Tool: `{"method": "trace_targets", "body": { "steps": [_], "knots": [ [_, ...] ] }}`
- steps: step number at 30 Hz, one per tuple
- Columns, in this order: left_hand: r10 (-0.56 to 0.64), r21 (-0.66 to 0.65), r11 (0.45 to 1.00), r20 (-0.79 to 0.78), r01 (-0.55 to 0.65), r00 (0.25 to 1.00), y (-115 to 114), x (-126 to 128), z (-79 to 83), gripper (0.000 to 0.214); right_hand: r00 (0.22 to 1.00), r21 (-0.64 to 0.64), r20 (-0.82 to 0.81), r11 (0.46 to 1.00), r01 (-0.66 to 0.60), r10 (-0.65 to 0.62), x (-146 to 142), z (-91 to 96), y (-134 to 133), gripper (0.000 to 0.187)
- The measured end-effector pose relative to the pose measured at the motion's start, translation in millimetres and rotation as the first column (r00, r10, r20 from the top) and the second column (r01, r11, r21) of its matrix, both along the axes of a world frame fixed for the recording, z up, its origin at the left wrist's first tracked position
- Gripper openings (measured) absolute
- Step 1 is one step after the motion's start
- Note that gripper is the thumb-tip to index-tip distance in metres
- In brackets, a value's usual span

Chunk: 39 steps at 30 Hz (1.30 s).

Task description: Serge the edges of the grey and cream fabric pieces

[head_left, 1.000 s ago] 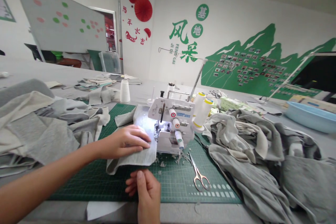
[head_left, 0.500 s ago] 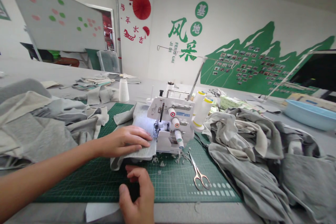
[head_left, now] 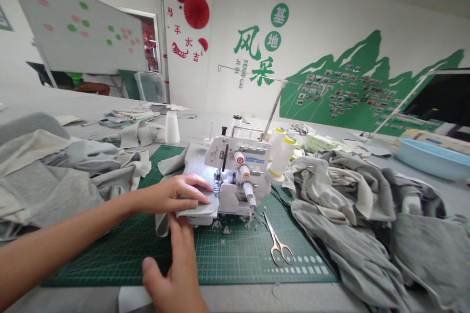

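Note:
A white overlock sewing machine (head_left: 240,176) stands on a green cutting mat (head_left: 235,254), its lamp lit. A small grey fabric piece (head_left: 196,208) lies at its presser foot. My left hand (head_left: 172,194) rests flat on top of this piece, fingers stretched toward the needle. My right hand (head_left: 179,264) reaches up from the near edge, its fingertips touching the fabric's near edge from below. Both hands have fingers extended.
Scissors (head_left: 277,244) lie on the mat right of the machine. Grey garment piles sit at the left (head_left: 55,176) and right (head_left: 360,215). A white thread cone (head_left: 172,128), a blue basin (head_left: 433,159) and thread scraps (head_left: 223,229) are nearby.
The fabric piece has fed further into the machine, showing less in front. My right hand moved up from the mat's near edge to the fabric's edge. My left hand stayed on top.

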State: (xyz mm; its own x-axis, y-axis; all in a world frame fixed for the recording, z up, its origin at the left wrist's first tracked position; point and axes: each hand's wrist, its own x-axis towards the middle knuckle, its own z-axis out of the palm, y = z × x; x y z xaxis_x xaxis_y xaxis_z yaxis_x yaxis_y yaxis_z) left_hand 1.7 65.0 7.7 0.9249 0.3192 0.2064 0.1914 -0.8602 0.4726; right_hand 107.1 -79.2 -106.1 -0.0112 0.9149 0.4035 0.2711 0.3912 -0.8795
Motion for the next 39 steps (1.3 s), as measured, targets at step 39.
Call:
{"method": "trace_targets", "body": {
  "steps": [39],
  "knots": [
    [0.219,0.378,0.901,0.032,-0.215,0.975,-19,8,-14.2,0.035,0.977,0.035,-0.209,0.999,0.042,-0.034,8,-17.9,-13,0.066]
  ]
}}
